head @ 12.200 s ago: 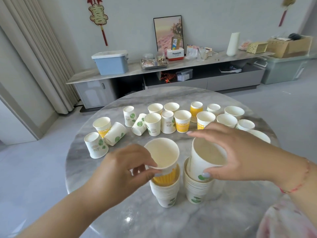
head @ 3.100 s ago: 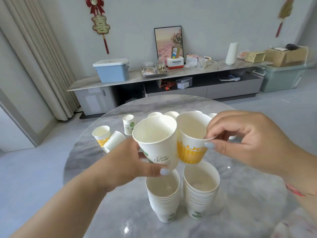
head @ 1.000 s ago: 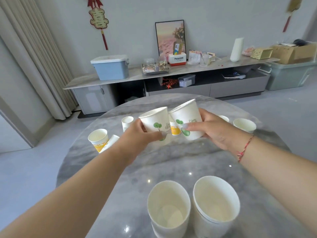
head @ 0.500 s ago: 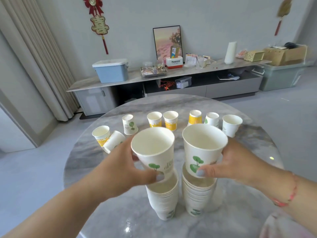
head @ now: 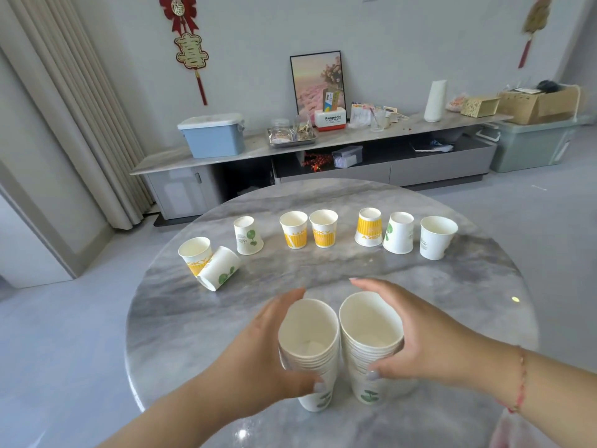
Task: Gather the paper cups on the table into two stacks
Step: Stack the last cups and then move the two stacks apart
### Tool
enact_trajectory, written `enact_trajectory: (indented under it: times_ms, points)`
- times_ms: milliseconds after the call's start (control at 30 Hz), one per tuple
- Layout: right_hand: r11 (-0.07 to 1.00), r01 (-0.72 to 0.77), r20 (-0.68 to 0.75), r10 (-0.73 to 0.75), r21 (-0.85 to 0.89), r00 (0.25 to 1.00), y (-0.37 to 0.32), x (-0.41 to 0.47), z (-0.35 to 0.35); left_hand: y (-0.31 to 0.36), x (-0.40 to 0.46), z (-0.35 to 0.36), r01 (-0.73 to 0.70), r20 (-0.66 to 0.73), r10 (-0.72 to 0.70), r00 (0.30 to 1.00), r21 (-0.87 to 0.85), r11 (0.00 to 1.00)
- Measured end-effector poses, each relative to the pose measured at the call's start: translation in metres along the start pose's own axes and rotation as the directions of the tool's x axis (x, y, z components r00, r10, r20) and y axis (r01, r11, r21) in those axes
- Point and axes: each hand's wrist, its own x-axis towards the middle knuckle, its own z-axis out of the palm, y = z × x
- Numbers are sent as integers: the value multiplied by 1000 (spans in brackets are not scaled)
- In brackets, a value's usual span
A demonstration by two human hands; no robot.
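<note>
Two stacks of paper cups are seen side by side at the near edge of the round marble table. The left stack is cupped by the left hand, whose fingers are curved round its far side while the thumb is pressed against the near wall. The right stack is clasped likewise by the right hand, the fingers arched over the rim and the thumb laid on the stacked rims in front. The two stacks are nearly touching each other. The number of cups nested in each cannot be counted exactly.

Eight loose cups are counted farther back on the table, ranged in a loose arc. At the left, one upright yellow-banded cup is found with a green-printed cup lying tilted against it. Next, one inverted green-printed cup is seen alone. In the middle, two upright yellow-banded cups are set just beside each other. To the right, an inverted yellow cup and an inverted green-printed cup are placed close together, and one upright white cup is stood at the end.
</note>
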Motion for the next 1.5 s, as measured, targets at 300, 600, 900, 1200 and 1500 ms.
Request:
enact_trajectory:
  times_ms: [300, 600, 900, 1200, 1500]
  points:
    - [996, 3, 1, -3, 91, 1000, 3, 12, -11, -3, 11, -7, 14, 19, -15, 1000, 25, 1000]
    - [940, -35, -214, 113, 338, 970, 33, 80, -54, -66, 65, -60, 266, -316, -255, 914, -9, 964]
    - [964, -225, -235, 253, 140, 938, 79, 166, -25, -137, 153, -74, 276, -163, -224, 961, 624, 731]
    - [956, -252, -196, 221, -152, 955, 98, 229, -12, -153, 186, -74, 200, -20, -367, 930, 866, 459]
    - [909, -351, -160, 321, -226, 933, 121, 256, -7, -133, 173, -74, 159, -112, -140, 984, 908, 388]
